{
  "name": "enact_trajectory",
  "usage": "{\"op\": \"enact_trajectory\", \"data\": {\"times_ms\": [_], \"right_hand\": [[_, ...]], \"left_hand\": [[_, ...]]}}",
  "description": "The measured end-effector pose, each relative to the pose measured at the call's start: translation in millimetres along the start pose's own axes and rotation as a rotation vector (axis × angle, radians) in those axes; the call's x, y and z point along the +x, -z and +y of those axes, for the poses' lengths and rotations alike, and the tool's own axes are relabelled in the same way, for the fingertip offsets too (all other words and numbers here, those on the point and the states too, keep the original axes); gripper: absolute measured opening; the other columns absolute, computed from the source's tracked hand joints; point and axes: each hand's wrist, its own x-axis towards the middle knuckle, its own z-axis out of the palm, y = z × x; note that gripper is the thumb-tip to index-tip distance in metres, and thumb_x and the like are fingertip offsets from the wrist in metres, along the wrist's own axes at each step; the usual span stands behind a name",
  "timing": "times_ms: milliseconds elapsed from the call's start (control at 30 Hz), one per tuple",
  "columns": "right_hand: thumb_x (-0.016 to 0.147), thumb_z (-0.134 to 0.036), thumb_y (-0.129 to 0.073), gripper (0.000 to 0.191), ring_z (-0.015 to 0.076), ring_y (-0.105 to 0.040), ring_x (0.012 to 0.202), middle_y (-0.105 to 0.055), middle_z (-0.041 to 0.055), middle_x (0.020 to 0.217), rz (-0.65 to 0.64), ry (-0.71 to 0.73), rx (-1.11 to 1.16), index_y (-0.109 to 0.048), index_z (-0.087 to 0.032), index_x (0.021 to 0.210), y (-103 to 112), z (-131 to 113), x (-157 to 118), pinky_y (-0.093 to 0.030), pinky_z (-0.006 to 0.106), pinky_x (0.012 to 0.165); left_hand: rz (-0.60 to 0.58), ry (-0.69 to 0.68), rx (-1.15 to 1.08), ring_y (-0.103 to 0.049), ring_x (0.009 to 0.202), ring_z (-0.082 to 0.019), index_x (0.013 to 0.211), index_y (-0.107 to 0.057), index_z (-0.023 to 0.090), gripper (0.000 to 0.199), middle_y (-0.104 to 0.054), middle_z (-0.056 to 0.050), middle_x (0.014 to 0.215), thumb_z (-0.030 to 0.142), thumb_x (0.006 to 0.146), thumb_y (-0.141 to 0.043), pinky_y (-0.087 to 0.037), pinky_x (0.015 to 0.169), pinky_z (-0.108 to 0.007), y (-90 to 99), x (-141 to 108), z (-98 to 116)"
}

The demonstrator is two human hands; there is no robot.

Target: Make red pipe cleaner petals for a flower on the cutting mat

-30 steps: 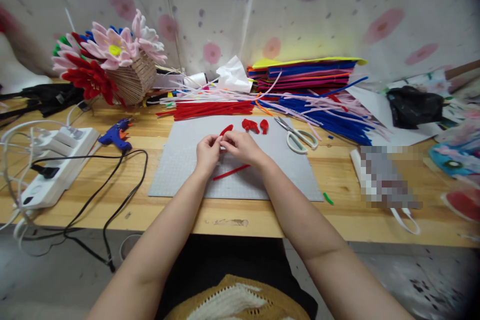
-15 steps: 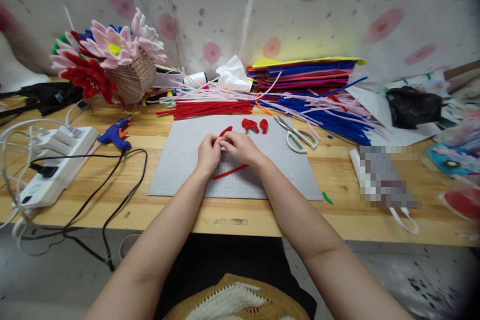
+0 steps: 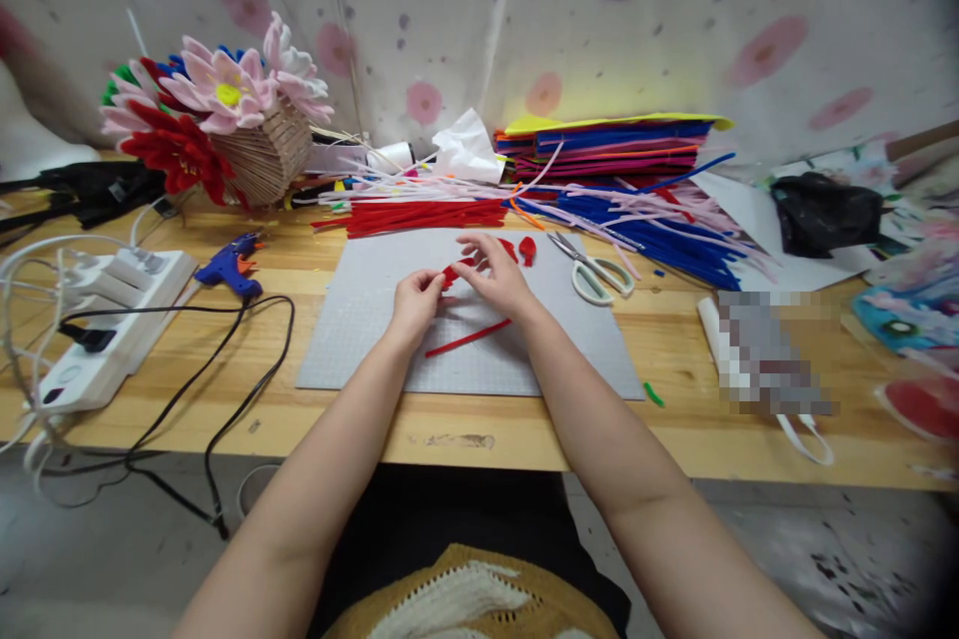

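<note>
Over the grey mat [image 3: 360, 339], my left hand [image 3: 420, 302] pinches a red fuzzy piece [image 3: 459, 270] between thumb and fingertips. My right hand [image 3: 494, 275] is beside it with fingers spread, its thumb close to the piece; whether it touches cannot be made out. A straight red pipe cleaner [image 3: 466, 338] lies on the mat below the hands. Behind my right hand, a small red shaped piece [image 3: 527, 250] rests on the mat, with another red piece partly hidden by the fingers. Scissors with pale handles [image 3: 591, 278] lie at the mat's right edge.
Red pipe cleaners [image 3: 427, 217] and blue ones [image 3: 674, 245] lie behind the mat. A flower basket [image 3: 262, 155], glue gun [image 3: 231, 267] and power strip [image 3: 127, 339] with loose cables are at left. A white cylinder [image 3: 723, 344] lies at right.
My right hand has opened and moved slightly up and right from my left hand, now partly covering the red pieces behind it. More of the held red piece shows.
</note>
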Motion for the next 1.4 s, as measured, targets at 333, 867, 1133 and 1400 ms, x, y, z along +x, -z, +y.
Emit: {"op": "enact_trajectory", "data": {"times_ms": [333,867,1133,1400], "right_hand": [[0.053,-0.039,-0.068,0.031,0.0050,-0.041,0.047,-0.053,-0.0033,0.058,0.094,-0.525,0.675,-0.055,-0.014,0.066,-33,-2,-4,-0.032,0.020,0.046],[0.050,-0.037,-0.070,0.031,0.0038,-0.036,0.043,-0.047,-0.0056,0.050,0.179,-0.535,0.654,-0.054,-0.014,0.062,-30,-6,-3,-0.027,0.021,0.044],[0.054,-0.043,-0.066,0.032,0.0043,-0.034,0.040,-0.043,-0.0064,0.046,0.224,-0.510,0.586,-0.053,-0.015,0.062,-32,-9,-2,-0.027,0.021,0.041],[0.057,-0.045,-0.065,0.034,0.0041,-0.033,0.037,-0.038,-0.0074,0.043,0.192,-0.519,0.525,-0.046,-0.017,0.055,-27,-10,-2,-0.027,0.022,0.039]], "left_hand": [[-0.068,-0.225,-0.072,-0.057,0.060,-0.009,0.097,-0.038,0.021,0.035,-0.056,0.005,0.069,0.018,0.067,-0.056,-0.050,0.063,-0.027,-0.6,-5,0],[0.073,-0.566,0.557,-0.057,0.066,-0.011,0.089,-0.039,0.021,0.022,-0.057,-0.001,0.080,0.020,0.072,-0.053,-0.044,0.064,-0.024,-2.0,-15,0],[0.037,-0.604,0.598,-0.056,0.068,-0.011,0.074,-0.047,0.020,0.002,-0.058,0.000,0.074,0.020,0.073,-0.049,-0.043,0.068,-0.023,3.7,-13,2],[-0.002,-0.696,0.842,-0.054,0.078,-0.016,0.073,-0.054,0.022,0.008,-0.060,-0.003,0.083,0.015,0.070,-0.050,-0.039,0.074,-0.026,8.2,-14,9]]}}
